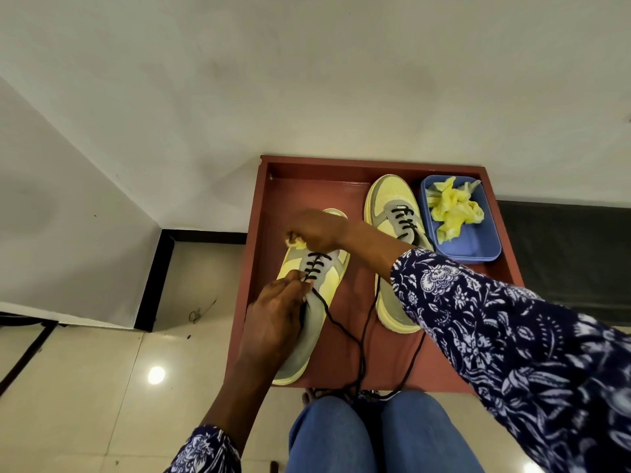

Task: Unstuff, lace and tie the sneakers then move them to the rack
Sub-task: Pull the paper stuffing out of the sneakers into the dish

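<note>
Left hand (276, 312): I see it pinching the black lace (336, 319) at the near sneaker (319, 278).
Right hand (316, 230): I see it curled on a yellow paper scrap (296, 243) over that sneaker's toe.
Far sneaker (392, 213): part-laced, on the red tray (307, 186).
Blue tub (478, 247): holds crumpled yellow paper (454, 209), just beside the far sneaker.
</note>
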Available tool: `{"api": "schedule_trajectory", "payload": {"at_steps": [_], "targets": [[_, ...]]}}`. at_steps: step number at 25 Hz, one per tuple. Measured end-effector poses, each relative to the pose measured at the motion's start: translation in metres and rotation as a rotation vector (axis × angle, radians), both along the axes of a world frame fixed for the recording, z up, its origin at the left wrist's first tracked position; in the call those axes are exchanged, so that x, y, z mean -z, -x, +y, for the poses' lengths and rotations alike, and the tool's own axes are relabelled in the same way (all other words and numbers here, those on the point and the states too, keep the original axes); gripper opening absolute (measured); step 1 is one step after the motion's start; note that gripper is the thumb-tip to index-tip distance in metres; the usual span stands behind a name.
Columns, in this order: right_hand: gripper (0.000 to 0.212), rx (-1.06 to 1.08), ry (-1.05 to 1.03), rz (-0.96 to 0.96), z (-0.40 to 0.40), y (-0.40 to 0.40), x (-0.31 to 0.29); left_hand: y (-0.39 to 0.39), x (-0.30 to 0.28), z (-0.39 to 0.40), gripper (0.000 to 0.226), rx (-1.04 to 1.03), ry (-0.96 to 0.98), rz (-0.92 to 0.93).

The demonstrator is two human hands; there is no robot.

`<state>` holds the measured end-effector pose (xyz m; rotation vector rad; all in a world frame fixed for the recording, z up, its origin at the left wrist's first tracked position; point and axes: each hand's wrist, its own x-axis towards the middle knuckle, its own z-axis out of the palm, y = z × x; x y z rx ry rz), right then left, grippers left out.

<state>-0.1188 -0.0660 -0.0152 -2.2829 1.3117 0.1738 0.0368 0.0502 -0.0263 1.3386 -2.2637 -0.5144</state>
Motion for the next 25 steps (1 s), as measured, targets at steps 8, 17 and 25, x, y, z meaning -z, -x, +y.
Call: {"api": "schedule_trajectory", "payload": {"at_steps": [8, 17, 25], "targets": [[0.032, 0.057, -0.059, -0.047, 0.010, -0.010, -0.001, 0.000, -0.001, 0.000, 0.037, -0.003, -0.006, -0.008], [0.032, -0.070, 0.008, 0.120, 0.008, 0.007, -0.019, 0.001, -0.002, -0.001, 0.037, 0.002, 0.013, -0.013], [0.029, -0.089, 0.036, 0.084, 0.003, -0.004, -0.008, 0.000, -0.001, -0.001, 0.038, 0.004, -0.006, 0.002]]}}
